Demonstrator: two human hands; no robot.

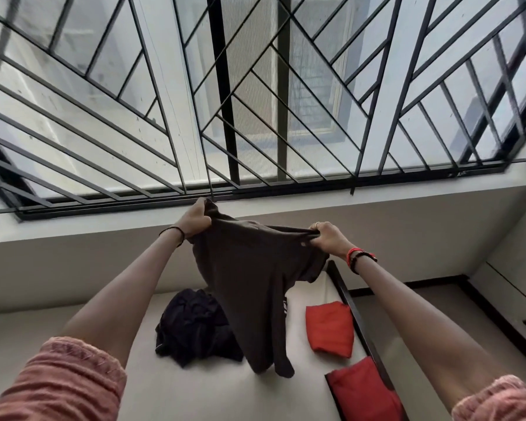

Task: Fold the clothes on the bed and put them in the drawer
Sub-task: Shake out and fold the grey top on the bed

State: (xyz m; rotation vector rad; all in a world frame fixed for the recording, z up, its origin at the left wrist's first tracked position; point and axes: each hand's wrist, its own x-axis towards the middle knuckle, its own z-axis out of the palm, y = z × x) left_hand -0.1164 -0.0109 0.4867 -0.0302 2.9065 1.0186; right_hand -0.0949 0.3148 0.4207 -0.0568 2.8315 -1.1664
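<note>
Black diagonal window grille [223,86], white sill [377,197] below, beige wall [88,262] underneath

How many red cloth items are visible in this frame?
2. One folded red cloth lies on the white bed near its right edge. A second red cloth sits closer, lower right. More may hide behind the held dark brown garment.

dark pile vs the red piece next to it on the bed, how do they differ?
Colour: the dark pile is near-black; the red piece is bright red. State: the dark pile is crumpled, the red piece folded into a neat rectangle. Size: the dark pile looks bulkier than the flat red piece. Both lie on the bed.
</note>
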